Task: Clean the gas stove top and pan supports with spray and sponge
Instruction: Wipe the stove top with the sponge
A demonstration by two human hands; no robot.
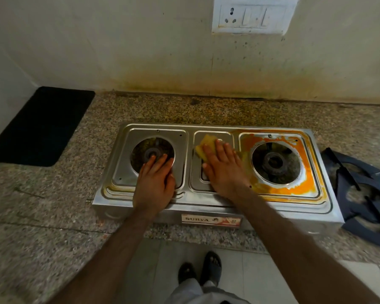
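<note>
While the right hand (pixel 223 170) lies flat with straight fingers on a yellow rectangular sponge (pixel 204 145), pressing it onto the middle panel of the two-burner stainless-steel gas stove (pixel 215 202), the left hand (pixel 155 183) rests palm down with its fingers spread loosely on the front edge of the left burner recess, holding nothing. Only the far end of the sponge shows beyond the fingertips. Around the left burner (pixel 152 154) the steel looks mostly bare, whereas the recess round the right burner (pixel 275 162) is smeared with an orange-yellow residue (pixel 294 189), thickest along its near side. Both burners stand uncovered (the dark metal pan supports (pixel 364 194) lie stacked on the speckled granite counter (pixel 53 205) just beside the stove's right end, though the blur there makes it hard to say whether there are two). A black rectangular mat (pixel 42 126) lies on the counter well to the left, and a white switch plate (pixel 253 15) sits on the stained wall behind.
</note>
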